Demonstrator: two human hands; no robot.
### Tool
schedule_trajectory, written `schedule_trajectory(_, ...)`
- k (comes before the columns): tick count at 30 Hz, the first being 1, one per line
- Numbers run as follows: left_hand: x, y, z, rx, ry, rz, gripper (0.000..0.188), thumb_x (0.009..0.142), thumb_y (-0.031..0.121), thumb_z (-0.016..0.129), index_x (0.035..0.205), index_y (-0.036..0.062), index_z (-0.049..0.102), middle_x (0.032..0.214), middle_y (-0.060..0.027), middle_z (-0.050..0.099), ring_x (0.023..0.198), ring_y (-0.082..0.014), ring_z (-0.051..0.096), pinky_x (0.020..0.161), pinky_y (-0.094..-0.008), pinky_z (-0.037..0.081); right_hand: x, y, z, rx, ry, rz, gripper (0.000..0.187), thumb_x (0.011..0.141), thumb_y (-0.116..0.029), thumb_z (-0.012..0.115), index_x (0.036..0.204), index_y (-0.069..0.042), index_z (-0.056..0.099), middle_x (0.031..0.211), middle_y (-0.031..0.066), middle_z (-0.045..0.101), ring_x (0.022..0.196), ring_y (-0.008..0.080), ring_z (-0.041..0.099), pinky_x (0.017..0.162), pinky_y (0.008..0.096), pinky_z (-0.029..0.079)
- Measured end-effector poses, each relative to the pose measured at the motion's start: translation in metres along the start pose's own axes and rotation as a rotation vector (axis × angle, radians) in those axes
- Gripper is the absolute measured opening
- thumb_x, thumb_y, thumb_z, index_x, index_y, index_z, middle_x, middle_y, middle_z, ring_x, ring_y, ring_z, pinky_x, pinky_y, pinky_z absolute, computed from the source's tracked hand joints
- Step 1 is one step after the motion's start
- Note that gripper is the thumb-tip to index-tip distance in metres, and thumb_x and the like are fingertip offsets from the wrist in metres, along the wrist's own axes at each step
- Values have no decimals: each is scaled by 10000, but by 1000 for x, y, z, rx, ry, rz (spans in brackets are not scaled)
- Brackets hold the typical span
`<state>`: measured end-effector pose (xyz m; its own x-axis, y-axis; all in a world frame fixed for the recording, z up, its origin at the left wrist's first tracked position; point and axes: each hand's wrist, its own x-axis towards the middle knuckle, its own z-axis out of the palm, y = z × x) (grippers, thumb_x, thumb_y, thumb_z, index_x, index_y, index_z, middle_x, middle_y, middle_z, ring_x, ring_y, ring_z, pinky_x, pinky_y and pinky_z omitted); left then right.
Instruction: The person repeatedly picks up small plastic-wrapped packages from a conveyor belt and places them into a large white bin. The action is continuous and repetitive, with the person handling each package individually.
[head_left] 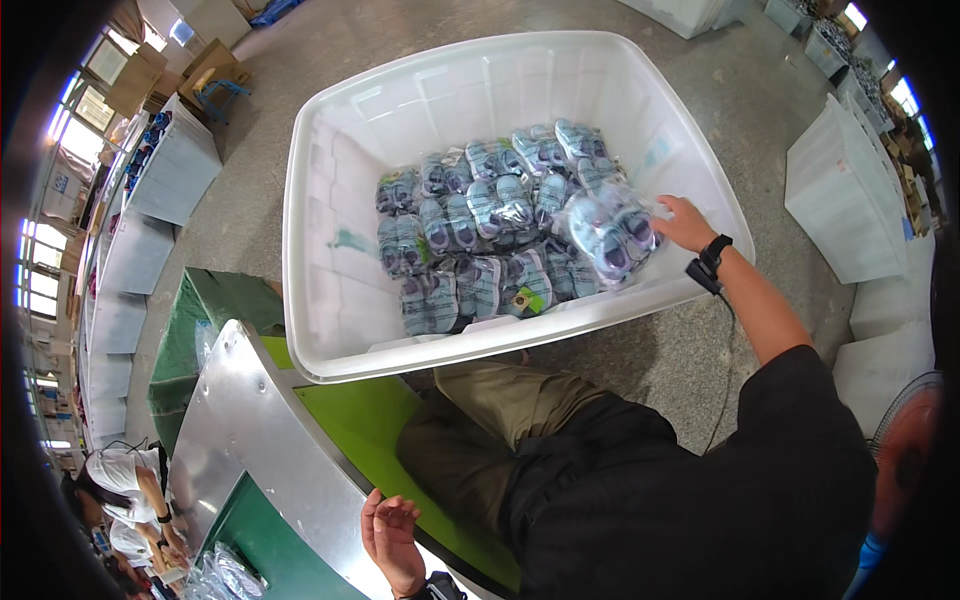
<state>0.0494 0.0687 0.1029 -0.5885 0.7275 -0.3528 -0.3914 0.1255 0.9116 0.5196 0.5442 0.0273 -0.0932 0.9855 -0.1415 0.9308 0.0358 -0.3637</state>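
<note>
In the large white plastic bin [340,150] lie several pairs of grey-blue shoes [495,205] in clear plastic bags, set in rough rows. My right hand [684,224] reaches over the bin's right side and grips the edge of a clear bag with a pair of shoes [612,240] in it. That bagged pair sits at the right end of the rows; whether it rests on the others or hangs just above them I cannot tell. Beside the metal table's edge, my left hand [392,538] is raised with loosely bent fingers apart and nothing in them.
A metal-topped table [300,480] with a green mat [285,545] stands at lower left, clear-bagged items [232,572] on it. People in white [130,490] work beyond it. White bins [835,200] line both sides. An orange fan [908,440] stands at right.
</note>
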Motion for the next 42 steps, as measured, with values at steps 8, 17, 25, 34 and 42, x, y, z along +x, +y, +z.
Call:
schedule_trajectory(8,-14,9,-37,-29,102,54,502,1041,338,540,1422,19,472,1124,-99,641,1031,-229,653,896,-372,550,-38,-35,29,375,-311,-253,528,877,-325,750,1267,8,627,1010,166,695,944,277,670,870,383,532)
schedule_trajectory(17,-45,9,-95,-22,230,44,389,1055,180,557,1387,-21,528,1124,-91,697,1000,-174,676,910,-331,542,-87,-192,103,458,-499,-836,292,896,-111,700,1161,-1,650,1032,135,638,961,273,632,872,364,509)
schedule_trajectory(25,-75,23,-215,153,554,1,486,1021,288,631,1394,-8,533,1179,-94,672,1059,-162,632,903,-335,535,-69,-208,164,505,-391,-541,246,979,-205,638,1025,33,683,884,94,684,826,172,609,778,317,484)
schedule_trajectory(34,-40,25,-376,394,938,7,502,950,312,691,1311,-29,619,1219,-133,701,1088,-187,656,892,-320,531,-66,-194,176,227,-152,-632,282,1025,-239,562,1036,23,667,939,194,689,866,335,655,790,389,496)
schedule_trajectory(42,18,55,-489,1042,1308,7,695,828,395,747,1354,-26,576,1371,-269,575,1347,-417,486,1129,-478,404,-79,-219,149,-150,-273,-476,537,1057,-429,444,1303,8,635,1324,251,637,1230,440,572,1043,440,435)
